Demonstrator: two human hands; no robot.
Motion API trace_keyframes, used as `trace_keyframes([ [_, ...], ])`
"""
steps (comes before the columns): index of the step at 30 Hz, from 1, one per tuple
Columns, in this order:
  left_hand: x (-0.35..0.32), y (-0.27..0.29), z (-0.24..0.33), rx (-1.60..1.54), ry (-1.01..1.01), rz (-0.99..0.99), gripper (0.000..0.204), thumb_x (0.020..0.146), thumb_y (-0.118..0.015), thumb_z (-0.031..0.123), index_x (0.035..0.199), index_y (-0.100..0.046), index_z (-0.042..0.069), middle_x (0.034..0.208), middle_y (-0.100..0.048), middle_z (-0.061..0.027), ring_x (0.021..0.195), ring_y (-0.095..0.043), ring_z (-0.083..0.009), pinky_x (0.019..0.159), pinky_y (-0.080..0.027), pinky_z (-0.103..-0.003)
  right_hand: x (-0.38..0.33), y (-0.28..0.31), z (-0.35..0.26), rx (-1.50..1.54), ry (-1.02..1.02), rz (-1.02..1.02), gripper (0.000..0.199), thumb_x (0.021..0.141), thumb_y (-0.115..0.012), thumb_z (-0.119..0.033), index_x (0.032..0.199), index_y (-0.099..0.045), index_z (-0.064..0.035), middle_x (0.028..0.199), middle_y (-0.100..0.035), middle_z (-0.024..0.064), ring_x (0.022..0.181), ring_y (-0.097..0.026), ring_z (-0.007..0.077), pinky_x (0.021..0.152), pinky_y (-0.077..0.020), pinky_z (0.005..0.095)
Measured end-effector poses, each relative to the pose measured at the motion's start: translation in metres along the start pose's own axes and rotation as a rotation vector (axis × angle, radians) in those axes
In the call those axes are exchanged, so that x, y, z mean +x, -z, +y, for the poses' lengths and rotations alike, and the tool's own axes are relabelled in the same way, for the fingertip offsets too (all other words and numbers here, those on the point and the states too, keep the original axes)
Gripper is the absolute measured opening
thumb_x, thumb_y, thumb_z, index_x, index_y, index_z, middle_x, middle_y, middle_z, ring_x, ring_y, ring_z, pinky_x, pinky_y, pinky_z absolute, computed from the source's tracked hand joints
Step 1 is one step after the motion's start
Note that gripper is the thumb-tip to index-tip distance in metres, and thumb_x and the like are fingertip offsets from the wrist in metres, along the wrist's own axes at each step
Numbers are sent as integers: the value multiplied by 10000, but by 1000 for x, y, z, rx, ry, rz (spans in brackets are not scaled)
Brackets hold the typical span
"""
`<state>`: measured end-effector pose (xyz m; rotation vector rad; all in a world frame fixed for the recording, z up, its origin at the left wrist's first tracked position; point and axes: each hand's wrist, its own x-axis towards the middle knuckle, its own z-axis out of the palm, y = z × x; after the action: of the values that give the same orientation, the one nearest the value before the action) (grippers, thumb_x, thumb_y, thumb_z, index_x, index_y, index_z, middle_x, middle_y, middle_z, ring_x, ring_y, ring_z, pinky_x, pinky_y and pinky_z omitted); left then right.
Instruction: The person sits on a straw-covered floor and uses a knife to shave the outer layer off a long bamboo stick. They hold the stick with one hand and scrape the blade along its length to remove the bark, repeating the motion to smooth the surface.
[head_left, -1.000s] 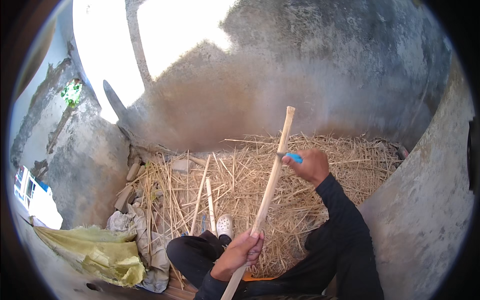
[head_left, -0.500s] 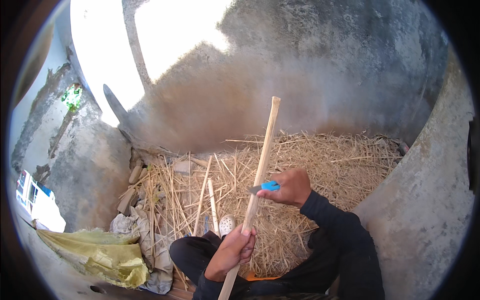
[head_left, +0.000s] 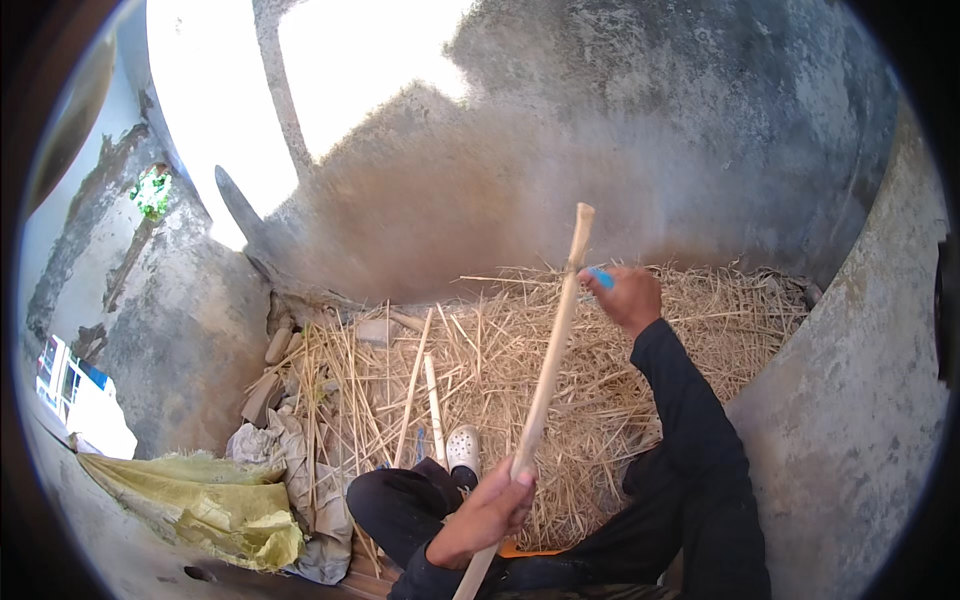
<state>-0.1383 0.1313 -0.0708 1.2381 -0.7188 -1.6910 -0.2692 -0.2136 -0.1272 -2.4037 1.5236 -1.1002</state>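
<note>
A long pale wooden stick [head_left: 550, 370] slants up and slightly right in front of me, its far end knobbly. My left hand [head_left: 494, 508] is wrapped round its lower part, and the stick runs on past the hand to the lower edge. Close to the stick's far end, my right hand [head_left: 628, 298] is closed on a knife with a blue handle [head_left: 601, 278]. The blade meets or lies right beside the stick just below the knob; it is too small to make out clearly.
Straw and thin shavings [head_left: 640, 390] cover the ground. Two pale sticks [head_left: 433, 400] lie left of centre, near a white clog [head_left: 463, 448] on my foot. A yellow-green sack [head_left: 200, 505] lies at lower left. Concrete walls [head_left: 640, 130] curve round, with a grey wall [head_left: 850, 430] on the right.
My right hand has moved up along the stick with the knife, from its middle to near its far end. The stick and my left hand have shifted slightly right.
</note>
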Motion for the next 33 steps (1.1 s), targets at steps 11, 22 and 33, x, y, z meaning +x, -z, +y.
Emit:
trace_keyframes([
  [11, 13, 21, 5, -125, -71, 21, 332, 988, -431, 288, 1211, -427, 43, 707, -385, 17, 499, -286, -45, 439, -290, -189, -28, 42, -24, 219, 112, -184, 760, 796, -391, -777, 492, -544, -98, 425, -460, 67, 402, -501, 228, 429, -402, 377],
  [22, 12, 14, 12, -50, -77, 18, 405, 1002, -397, 254, 1355, -356, 60, 763, -395, 24, 550, -296, -33, 489, -280, -178, -61, 34, -60, 157, 325, -114, 724, 741, -475, -786, 515, -617, -113, 376, -464, 60, 341, -505, 215, 358, -390, 339],
  [33, 2, 9, 8, 16, -91, 79, 495, 976, -455, 323, 1369, -333, 47, 731, -366, 48, 526, -290, -18, 459, -245, -170, -66, 19, -63, 216, 328, -168, 756, 745, -457, -793, 472, -552, -94, 394, -475, 74, 341, -502, 225, 355, -392, 359],
])
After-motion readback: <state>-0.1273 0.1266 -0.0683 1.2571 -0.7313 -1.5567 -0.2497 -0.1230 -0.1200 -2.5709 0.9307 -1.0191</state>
